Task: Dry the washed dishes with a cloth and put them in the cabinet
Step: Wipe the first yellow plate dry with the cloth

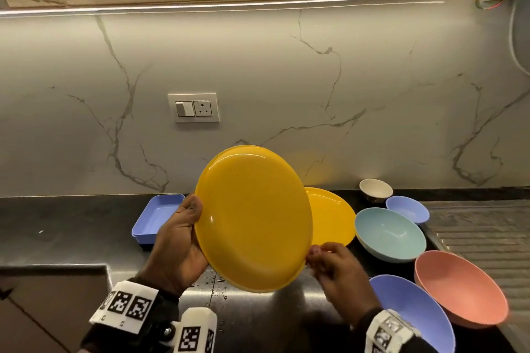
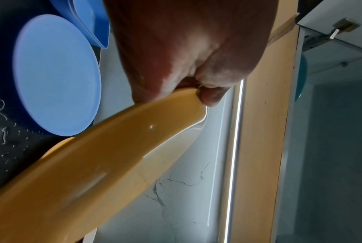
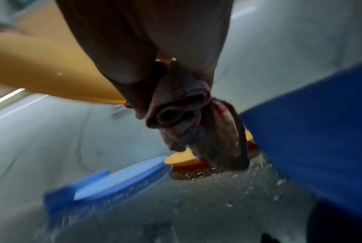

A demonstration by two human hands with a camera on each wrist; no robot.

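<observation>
Head view, glossy yellow plate [image 1: 253, 218], tilted

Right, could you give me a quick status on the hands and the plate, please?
Left hand grips plate rim. Right hand holds cloth at plate's edge. Plate tilted above counter. Nothing in the way.

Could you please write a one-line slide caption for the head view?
Left hand and right hand hold a tilted yellow plate above the wet counter.
</observation>
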